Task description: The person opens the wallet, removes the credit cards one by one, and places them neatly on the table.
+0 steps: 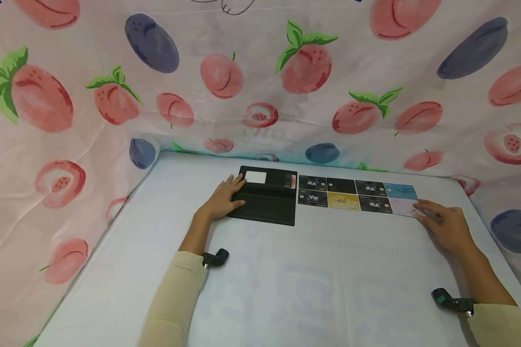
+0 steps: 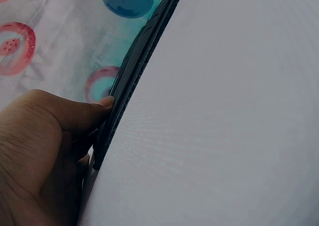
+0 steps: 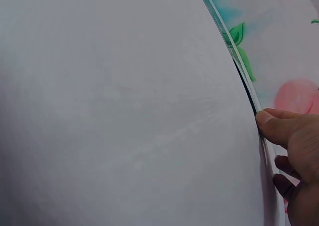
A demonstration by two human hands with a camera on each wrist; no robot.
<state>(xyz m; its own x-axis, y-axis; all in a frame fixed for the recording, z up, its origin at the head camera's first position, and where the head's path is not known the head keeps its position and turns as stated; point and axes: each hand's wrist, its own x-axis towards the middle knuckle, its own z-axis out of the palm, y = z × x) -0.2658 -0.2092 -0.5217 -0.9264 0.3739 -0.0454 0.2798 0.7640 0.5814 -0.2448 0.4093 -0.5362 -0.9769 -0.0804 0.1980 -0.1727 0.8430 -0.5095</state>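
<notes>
A dark wallet lies spread flat on the white table, with a white card in its upper half. My left hand rests on the wallet's left edge, fingers extended. In the left wrist view, the thumb lies against the wallet's side. To the wallet's right, cards lie in two rows: several black ones, a gold one, a blue one and a pale card. My right hand holds the pale card's right end between thumb and forefinger, its other fingers curled.
The white table stretches in front of the wallet and cards. A fruit-patterned cloth hangs along the back and sides. Each wrist wears a small black camera, near the beige sleeves.
</notes>
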